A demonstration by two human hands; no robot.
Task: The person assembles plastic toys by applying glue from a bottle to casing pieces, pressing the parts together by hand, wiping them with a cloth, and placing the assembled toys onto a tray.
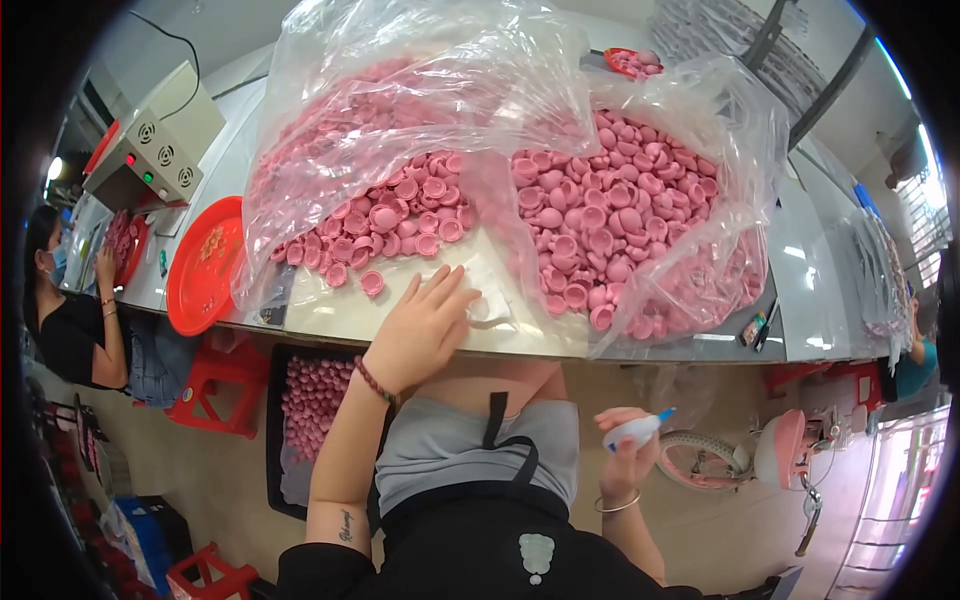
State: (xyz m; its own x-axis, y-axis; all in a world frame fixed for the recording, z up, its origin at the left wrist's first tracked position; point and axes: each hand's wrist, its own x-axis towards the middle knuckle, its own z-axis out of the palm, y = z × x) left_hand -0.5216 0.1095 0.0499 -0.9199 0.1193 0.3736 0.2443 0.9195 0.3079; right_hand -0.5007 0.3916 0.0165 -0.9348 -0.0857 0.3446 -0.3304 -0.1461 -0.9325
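Now the left hand (425,325) lies flat and spread on the counter (520,342) beside pink caps (400,225); the right hand (622,455) grips a small glue bottle (636,430), probably about to glue one.

a small white bottle (632,431) with a blue tip lies tilted in a fist, below the table edge. a white sheet (478,290) lies flat on the table by the pink caps (400,225).
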